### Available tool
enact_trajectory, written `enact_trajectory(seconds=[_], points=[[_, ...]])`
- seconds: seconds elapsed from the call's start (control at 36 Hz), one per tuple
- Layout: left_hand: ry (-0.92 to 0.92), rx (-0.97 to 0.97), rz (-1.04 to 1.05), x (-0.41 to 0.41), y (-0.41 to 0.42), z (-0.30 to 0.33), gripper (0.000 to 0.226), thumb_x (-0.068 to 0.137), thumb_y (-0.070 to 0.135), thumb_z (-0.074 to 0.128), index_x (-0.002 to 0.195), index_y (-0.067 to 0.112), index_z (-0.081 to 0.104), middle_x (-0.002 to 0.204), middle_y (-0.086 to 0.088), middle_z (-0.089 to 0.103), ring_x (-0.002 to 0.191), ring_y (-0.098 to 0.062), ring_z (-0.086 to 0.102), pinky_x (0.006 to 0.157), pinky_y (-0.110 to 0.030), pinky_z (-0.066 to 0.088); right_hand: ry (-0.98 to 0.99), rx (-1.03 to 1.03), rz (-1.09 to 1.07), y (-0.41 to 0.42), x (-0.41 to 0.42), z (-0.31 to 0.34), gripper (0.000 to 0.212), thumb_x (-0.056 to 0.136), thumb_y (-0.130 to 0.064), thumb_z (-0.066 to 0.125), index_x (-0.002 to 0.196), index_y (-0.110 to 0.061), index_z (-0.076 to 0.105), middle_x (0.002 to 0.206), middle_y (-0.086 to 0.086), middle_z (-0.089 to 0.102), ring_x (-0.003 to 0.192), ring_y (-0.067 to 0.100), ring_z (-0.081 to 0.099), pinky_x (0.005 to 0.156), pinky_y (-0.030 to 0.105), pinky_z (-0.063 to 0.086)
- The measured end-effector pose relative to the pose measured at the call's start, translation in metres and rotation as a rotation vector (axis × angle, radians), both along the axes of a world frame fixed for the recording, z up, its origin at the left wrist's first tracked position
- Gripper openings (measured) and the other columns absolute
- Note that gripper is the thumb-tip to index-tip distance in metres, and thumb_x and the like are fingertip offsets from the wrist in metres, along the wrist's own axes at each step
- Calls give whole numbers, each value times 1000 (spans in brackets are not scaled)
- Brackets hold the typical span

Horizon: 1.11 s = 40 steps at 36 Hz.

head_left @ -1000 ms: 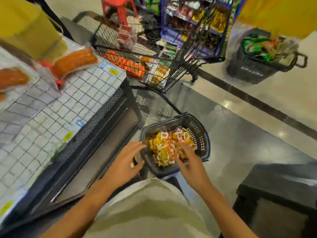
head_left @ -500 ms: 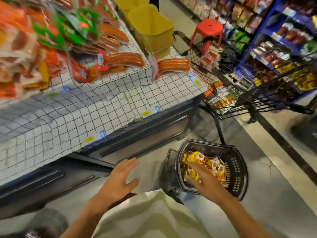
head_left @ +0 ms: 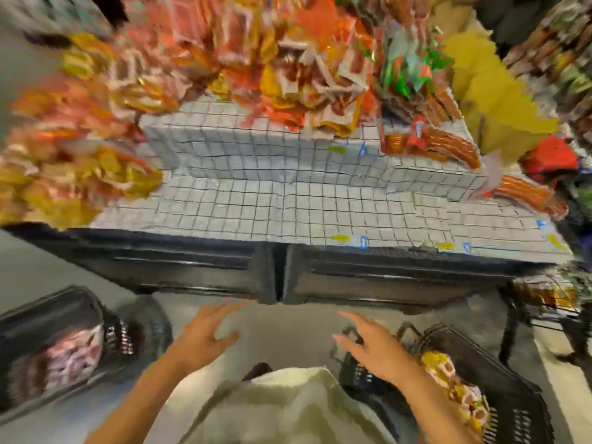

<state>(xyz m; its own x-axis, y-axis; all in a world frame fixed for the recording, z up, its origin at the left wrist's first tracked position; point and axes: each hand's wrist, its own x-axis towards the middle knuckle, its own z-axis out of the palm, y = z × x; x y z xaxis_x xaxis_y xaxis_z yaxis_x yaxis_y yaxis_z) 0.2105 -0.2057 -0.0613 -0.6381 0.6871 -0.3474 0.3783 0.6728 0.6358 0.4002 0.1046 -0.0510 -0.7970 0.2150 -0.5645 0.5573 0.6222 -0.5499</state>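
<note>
My left hand [head_left: 205,336] hovers over the floor with fingers spread and nothing in it. My right hand [head_left: 373,346] is also spread and empty, just left of a black basket [head_left: 512,398] at the lower right that holds yellow and red snack packets [head_left: 455,386]. In front of both hands stands a display table with a white grid cloth [head_left: 288,200]. Piles of orange, red and yellow packets [head_left: 256,59] lie on it, blurred by motion. Packed sausages [head_left: 448,145] lie at its right end.
A second black basket [head_left: 38,315] with red and white packets stands at the lower left. The table's dark base [head_left: 275,274] is right ahead. A wire trolley [head_left: 551,302] and a yellow bin [head_left: 493,91] are on the right.
The view has swung left, so the table faces me. My right hand has come out of the right basket with nothing in it. A second basket has come into view at the left.
</note>
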Motion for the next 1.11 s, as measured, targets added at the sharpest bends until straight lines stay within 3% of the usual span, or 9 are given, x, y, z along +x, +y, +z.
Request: enact_trajectory(seconds=[0.08, 0.19, 0.28, 0.58, 0.72, 0.81, 0.89, 1.0, 1.11], points=[[-29, -79, 121, -13, -55, 1, 55, 94, 28, 68, 145, 22, 47, 149, 10, 39, 142, -17, 37, 114, -17, 20, -27, 26, 91, -31, -35, -3, 61, 99, -54, 55, 154, -35, 37, 152, -6, 48, 120, 13, 58, 98, 19, 38], [-85, -20, 353, -16, -112, 4, 51, 93, 27, 69, 141, 23, 53, 151, 2, 43, 143, -18, 37, 120, -38, 28, -19, 53, 219, -64, -79, -2, 57, 98, -56, 54, 151, -41, 38, 154, -15, 44, 135, 8, 48, 106, 19, 33], [-81, -21, 509, -14, -137, 3, 49, 89, 21, 74, 136, 13, 59, 146, -4, 51, 138, -22, 45, 117, -37, 33, -15, 32, 277, -80, -110, 1, 54, 98, -51, 58, 149, -39, 42, 152, -17, 45, 140, 5, 42, 113, 21, 31], [-93, 74, 779, -45, -184, 9, 41, 93, 18, 70, 130, 28, 56, 131, 13, 54, 120, -11, 55, 106, -26, 40, 48, -23, 522, -130, -268, 4, 50, 101, -46, 55, 149, -39, 42, 148, -20, 44, 139, 8, 41, 111, 26, 38], [-62, 55, 876, -88, -199, 23, 41, 90, 7, 71, 125, 23, 58, 128, 2, 59, 116, -14, 58, 95, -1, 35, 129, -95, 549, -159, -344, 2, 48, 101, -47, 56, 147, -40, 44, 132, -29, 42, 126, -3, 42, 100, 12, 33], [-52, 46, 920, -117, -209, 32, 42, 91, 11, 71, 131, 17, 60, 135, 0, 57, 125, -16, 55, 107, -20, 37, 152, -188, 502, -173, -384, 6, 43, 99, -42, 62, 140, -41, 50, 128, -30, 52, 125, -3, 51, 93, 0, 34], [7, 54, 938, -153, -214, 37, 40, 92, 12, 69, 131, 16, 60, 136, 0, 57, 128, -17, 53, 111, -32, 39, 190, -240, 474, -184, -425, 5, 44, 98, -41, 64, 140, -42, 50, 137, -30, 52, 131, -4, 49, 105, 11, 37], [70, 30, 885, -200, -215, 39, 44, 95, 20, 66, 138, 18, 56, 142, 9, 50, 134, -9, 45, 113, -20, 29, 226, -275, 405, -193, -470, 3, 55, 97, -38, 66, 148, -35, 45, 144, -24, 50, 136, 0, 45, 115, 29, 38], [81, 64, 819, -240, -220, 33, 45, 97, 25, 64, 141, 24, 52, 146, 10, 48, 137, -8, 43, 117, -30, 31, 262, -279, 319, -207, -506, 6, 58, 95, -34, 70, 148, -31, 46, 147, -13, 51, 137, 5, 46, 116, 35, 39]])
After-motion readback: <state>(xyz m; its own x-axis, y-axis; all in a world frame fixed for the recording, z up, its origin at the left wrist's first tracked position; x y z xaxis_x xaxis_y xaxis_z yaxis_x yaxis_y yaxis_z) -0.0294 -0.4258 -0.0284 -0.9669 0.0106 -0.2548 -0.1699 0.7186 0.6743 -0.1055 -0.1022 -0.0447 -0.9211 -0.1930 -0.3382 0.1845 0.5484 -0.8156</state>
